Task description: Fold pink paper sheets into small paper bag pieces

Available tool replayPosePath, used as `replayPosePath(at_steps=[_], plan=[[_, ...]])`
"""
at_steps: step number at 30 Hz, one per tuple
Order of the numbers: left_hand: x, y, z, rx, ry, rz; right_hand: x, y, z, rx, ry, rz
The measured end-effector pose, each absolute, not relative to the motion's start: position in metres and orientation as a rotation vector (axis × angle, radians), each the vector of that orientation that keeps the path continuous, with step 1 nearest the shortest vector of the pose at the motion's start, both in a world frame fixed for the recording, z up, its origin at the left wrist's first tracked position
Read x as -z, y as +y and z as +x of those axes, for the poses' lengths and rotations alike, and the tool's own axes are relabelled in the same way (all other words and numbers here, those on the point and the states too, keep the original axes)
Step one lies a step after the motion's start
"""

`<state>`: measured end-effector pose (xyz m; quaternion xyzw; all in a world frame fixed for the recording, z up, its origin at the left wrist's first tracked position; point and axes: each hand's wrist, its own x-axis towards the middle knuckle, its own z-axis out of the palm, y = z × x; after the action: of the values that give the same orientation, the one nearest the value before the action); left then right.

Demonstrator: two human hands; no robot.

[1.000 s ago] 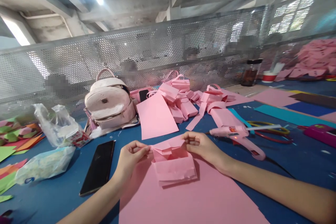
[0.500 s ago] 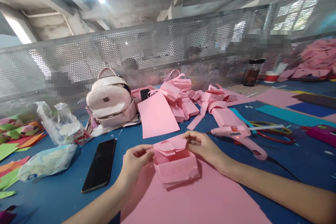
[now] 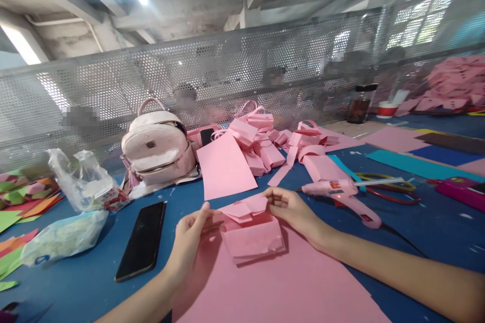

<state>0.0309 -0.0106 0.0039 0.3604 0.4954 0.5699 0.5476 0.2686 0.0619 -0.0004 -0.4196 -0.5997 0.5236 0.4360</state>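
A small folded pink paper box (image 3: 254, 242) sits in front of me, its flaps partly folded at the top. My right hand (image 3: 282, 204) pinches its upper right corner between thumb and fingers. At the left side, my left hand (image 3: 193, 227) has its thumb lifted away from the paper, while its fingertips rest at the box's edge, partly hidden. Beneath the box lies a large sheet of pink paper (image 3: 280, 292). To the right of my right hand, a pink glue gun (image 3: 341, 192) lies on its side with a glue stick in its back.
A black phone (image 3: 141, 242) lies left of my hands on the blue table (image 3: 76, 287). Behind stand a pale backpack (image 3: 155, 149) and a heap of pink paper boxes (image 3: 261, 144). Scissors (image 3: 394, 192) lie beyond the glue gun; a perforated metal screen (image 3: 227, 68) runs along the back.
My left thumb has lifted off the box's left edge, and that hand has opened somewhat. The box's front has tipped slightly. My right hand keeps its pinch; the view has shifted a little.
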Motion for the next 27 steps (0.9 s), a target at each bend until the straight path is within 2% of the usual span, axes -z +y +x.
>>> replayPosePath(at_steps=[27], plan=[[-0.0005,-0.0094,0.0302,-1.371,1.008,0.825,0.0003,0.0637,0.2701,-1.274,-1.471,-1.07]])
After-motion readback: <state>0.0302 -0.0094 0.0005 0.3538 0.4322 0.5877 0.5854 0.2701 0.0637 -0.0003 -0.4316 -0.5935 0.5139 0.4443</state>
